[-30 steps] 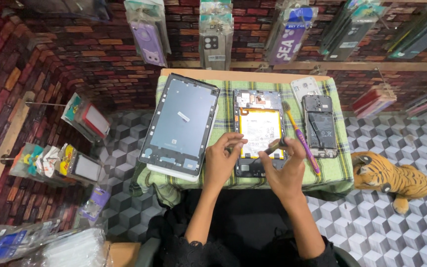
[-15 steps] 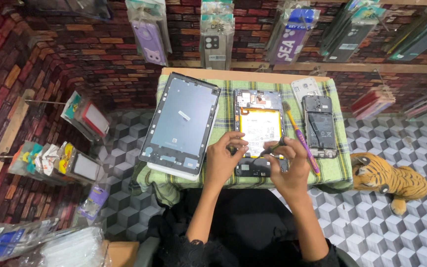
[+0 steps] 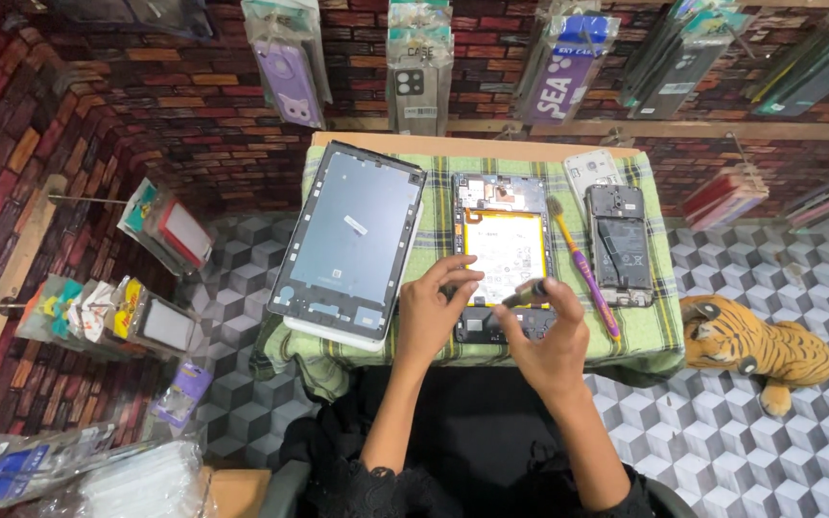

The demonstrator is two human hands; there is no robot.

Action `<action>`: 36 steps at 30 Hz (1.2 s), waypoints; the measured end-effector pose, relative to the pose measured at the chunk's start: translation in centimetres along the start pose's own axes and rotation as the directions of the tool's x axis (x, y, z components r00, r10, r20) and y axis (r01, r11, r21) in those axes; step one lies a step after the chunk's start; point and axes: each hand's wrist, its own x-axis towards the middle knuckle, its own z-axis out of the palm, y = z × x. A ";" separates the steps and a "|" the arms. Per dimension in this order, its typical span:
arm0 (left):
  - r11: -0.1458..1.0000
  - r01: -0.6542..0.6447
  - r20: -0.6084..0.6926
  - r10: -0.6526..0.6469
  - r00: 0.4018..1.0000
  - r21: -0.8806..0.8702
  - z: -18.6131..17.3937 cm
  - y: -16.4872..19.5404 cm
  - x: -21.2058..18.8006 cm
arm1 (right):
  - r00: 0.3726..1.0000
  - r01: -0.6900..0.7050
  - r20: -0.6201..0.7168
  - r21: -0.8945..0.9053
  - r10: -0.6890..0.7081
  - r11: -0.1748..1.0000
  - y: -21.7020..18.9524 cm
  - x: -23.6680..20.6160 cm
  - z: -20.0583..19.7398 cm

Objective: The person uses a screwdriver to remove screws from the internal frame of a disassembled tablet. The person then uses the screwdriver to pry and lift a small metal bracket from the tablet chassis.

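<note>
Versus half a second ago, we see the right hand lifted slightly, fingers pinching a small dark tool; left hand fingers stay spread on the opened phone. Phone lies mid-table, long axis 12-to-6, battery up.

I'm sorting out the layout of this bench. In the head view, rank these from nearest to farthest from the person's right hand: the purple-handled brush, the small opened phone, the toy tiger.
1. purple-handled brush: just right of the right hand, lying on the green cloth.
2. small opened phone: farther right and up, beyond the brush.
3. toy tiger: off the table, on the floor at far right.
</note>
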 end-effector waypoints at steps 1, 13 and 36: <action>1.000 0.004 0.001 -0.004 1.000 0.001 0.0 0.1 0.0 | 0.999 -0.017 0.039 0.044 0.015 0.999 0.0 0.1 -0.3; 0.999 -0.047 0.005 0.047 0.999 0.026 0.2 -0.3 0.1 | 0.999 -0.003 -0.045 -0.051 0.001 0.999 0.3 0.3 -1.2; 0.999 -0.029 -0.028 0.028 0.999 -0.045 0.7 -0.6 0.0 | 0.999 -0.021 -0.033 0.168 0.027 0.986 -1.0 -0.4 -0.1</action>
